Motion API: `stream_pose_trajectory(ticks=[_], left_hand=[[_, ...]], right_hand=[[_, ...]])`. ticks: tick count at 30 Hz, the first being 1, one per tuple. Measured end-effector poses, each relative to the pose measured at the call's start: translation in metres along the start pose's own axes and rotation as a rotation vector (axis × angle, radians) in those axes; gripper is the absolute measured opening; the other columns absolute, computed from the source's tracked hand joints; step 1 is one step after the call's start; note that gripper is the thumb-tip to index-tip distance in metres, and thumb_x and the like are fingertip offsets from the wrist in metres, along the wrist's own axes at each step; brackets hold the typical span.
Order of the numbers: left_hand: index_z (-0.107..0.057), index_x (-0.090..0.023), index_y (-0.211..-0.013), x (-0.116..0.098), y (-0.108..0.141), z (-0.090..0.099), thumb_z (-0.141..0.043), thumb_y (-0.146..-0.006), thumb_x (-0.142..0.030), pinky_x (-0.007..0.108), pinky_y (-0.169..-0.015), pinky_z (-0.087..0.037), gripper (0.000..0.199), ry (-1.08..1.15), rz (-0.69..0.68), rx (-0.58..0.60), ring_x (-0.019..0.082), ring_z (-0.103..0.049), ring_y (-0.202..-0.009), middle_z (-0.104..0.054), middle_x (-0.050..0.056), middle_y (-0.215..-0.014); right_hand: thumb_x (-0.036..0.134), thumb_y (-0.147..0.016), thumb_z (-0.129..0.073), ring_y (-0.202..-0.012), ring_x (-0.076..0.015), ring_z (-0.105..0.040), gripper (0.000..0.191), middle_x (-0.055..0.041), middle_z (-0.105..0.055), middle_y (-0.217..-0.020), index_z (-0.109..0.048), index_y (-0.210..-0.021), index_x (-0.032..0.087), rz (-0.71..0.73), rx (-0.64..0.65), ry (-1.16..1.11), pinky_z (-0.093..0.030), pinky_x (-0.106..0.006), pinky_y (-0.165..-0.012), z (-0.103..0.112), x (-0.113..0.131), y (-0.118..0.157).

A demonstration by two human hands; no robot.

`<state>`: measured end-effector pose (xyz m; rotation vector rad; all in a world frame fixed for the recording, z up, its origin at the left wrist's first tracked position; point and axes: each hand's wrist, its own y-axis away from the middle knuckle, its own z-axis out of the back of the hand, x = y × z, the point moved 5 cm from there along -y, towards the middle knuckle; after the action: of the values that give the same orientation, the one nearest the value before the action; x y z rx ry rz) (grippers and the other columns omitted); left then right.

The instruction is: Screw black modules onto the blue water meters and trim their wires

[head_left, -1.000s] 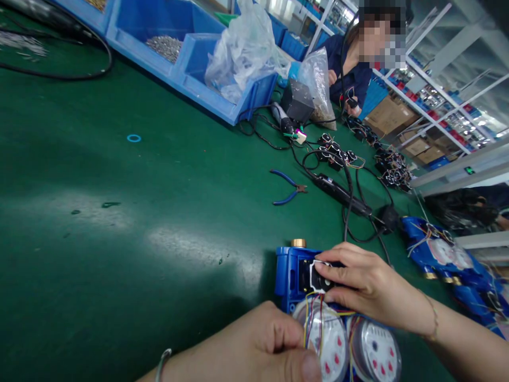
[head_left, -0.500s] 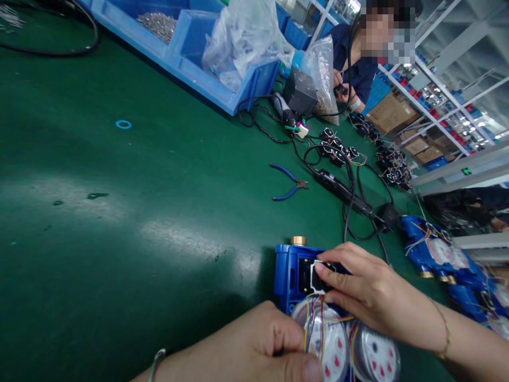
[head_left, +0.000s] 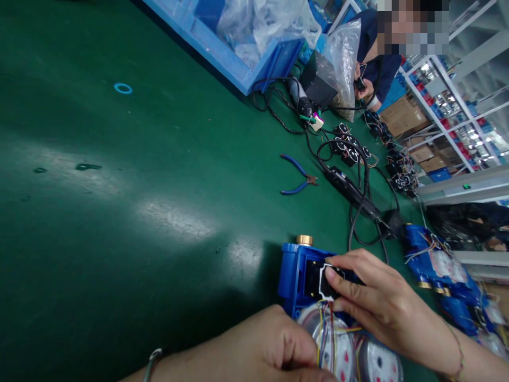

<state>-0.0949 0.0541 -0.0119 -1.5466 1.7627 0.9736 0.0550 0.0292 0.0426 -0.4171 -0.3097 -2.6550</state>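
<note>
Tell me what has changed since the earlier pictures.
The view has shifted: the blue bin and pliers sit higher and farther right, and the bin's compartment of metal pieces is out of frame. The co-worker's hands, apart at first, have come together at a small black part. Unchanged: the right hand stays on the white-edged module in the blue housing, the left hand over a dial.

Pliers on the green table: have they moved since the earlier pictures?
No. The pliers keep the same place beside the black tool, jaws pointing at its left end; both shifted together in view.
</note>
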Motion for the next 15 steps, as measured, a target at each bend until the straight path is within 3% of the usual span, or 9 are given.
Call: stream_pose_trajectory(ticks=[3, 7, 9, 12, 15], left_hand=[[-0.038, -0.018, -0.054, 0.0, -0.002, -0.003, -0.045, -0.078, -0.068, 0.021, -0.041, -0.018, 0.056, 0.033, -0.046, 0.024, 0.005, -0.021, -0.045, -0.029, -0.006, -0.05], [-0.055, -0.015, -0.078, 0.008, -0.001, 0.0, -0.047, -0.077, -0.067, 0.017, -0.044, -0.03, 0.053, 0.095, 0.018, -0.023, 0.005, -0.038, -0.047, -0.051, -0.001, -0.062], [-0.054, -0.015, -0.081, 0.009, 0.004, 0.01, -0.046, -0.079, -0.065, 0.017, -0.045, -0.033, 0.05, 0.05, 0.024, -0.157, 0.006, -0.045, -0.049, -0.057, 0.0, -0.065], [-0.051, -0.017, -0.081, 0.009, 0.016, 0.034, -0.046, -0.083, -0.058, 0.018, -0.051, -0.037, 0.042, -0.153, -0.047, -0.519, 0.008, -0.048, -0.055, -0.053, -0.003, -0.063], [-0.048, -0.02, -0.093, 0.013, 0.026, 0.049, -0.047, -0.084, -0.055, 0.026, -0.073, -0.046, 0.036, -0.342, -0.103, -0.788, 0.013, -0.055, -0.078, -0.057, 0.0, -0.083]], right_hand=[[0.016, -0.09, -0.053, -0.101, -0.0202, -0.046, 0.048, -0.0115, -0.049, -0.118, -0.039, -0.136, 0.02, -0.015, -0.014, -0.011, -0.048, -0.037, -0.081, 0.0, -0.001, 0.0], [0.022, -0.091, -0.054, -0.101, -0.0209, -0.048, 0.041, -0.0107, -0.053, -0.118, -0.046, -0.131, 0.022, -0.028, -0.053, -0.008, -0.045, -0.041, -0.082, -0.003, -0.007, -0.001], [0.028, -0.089, -0.057, -0.102, -0.0218, -0.048, 0.037, -0.0098, -0.054, -0.117, -0.052, -0.126, 0.024, -0.043, -0.086, -0.046, -0.043, -0.043, -0.085, -0.004, -0.011, -0.001], [0.034, -0.085, -0.063, -0.107, -0.0224, -0.044, 0.033, -0.0083, -0.054, -0.117, -0.06, -0.117, 0.025, -0.078, -0.116, -0.112, -0.039, -0.044, -0.091, -0.003, -0.014, -0.002], [0.038, -0.077, -0.072, -0.112, -0.0207, -0.043, 0.039, -0.0044, -0.052, -0.121, -0.062, -0.114, 0.03, -0.09, -0.167, -0.115, -0.037, -0.042, -0.098, 0.002, -0.018, -0.003]])
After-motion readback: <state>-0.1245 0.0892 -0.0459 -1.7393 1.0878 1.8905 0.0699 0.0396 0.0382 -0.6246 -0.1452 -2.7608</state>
